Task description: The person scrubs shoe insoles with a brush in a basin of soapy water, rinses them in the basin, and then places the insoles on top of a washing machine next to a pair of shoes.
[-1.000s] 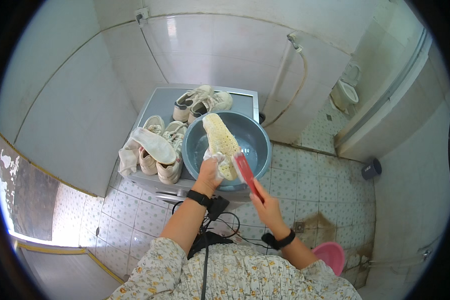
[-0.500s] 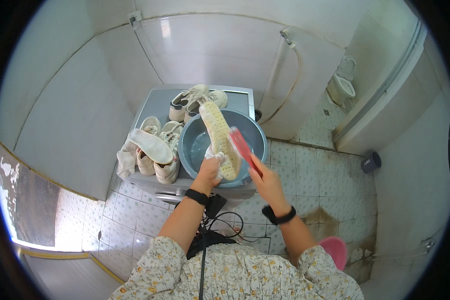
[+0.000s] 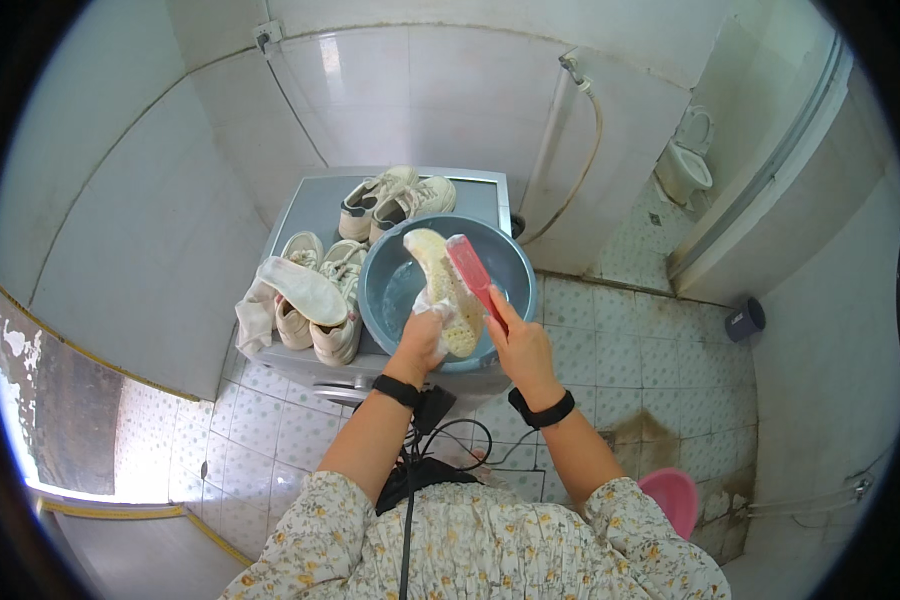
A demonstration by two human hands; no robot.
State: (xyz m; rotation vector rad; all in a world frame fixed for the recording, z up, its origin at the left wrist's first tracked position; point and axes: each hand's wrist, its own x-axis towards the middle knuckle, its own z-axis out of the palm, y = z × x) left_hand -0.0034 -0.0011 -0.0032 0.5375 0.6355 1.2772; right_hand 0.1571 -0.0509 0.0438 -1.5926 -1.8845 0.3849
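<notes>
A cream, dotted shoe insole (image 3: pixel 432 258) is held above the grey-blue basin (image 3: pixel 370 325), tilted, with white suds on it. My left hand (image 3: pixel 423 335) is closed round its near left edge, with foam or white cloth about the fingers; I cannot tell which. Gripped by its handle, a red brush (image 3: pixel 470 268) is in my right hand (image 3: pixel 522 350); its head lies along the insole's right side and its bristles are hidden. Water shows in the basin. Left of the basin, a white insole (image 3: pixel 305 292) rests across a pair of cream sneakers (image 3: pixel 338 340).
The basin stands on a grey washing machine (image 3: pixel 305 200). A second pair of sneakers (image 3: pixel 410 203) is behind it, and a white cloth (image 3: pixel 255 318) hangs at the left edge. Black cables (image 3: pixel 440 435) dangle before me. On the tiled floor stand a pink basin (image 3: pixel 673 497) and a dark bin (image 3: pixel 745 320).
The brush has moved up and slightly left along the insole, with my right hand following. The insole's far end has dropped a little and turned. My left hand keeps its hold.
</notes>
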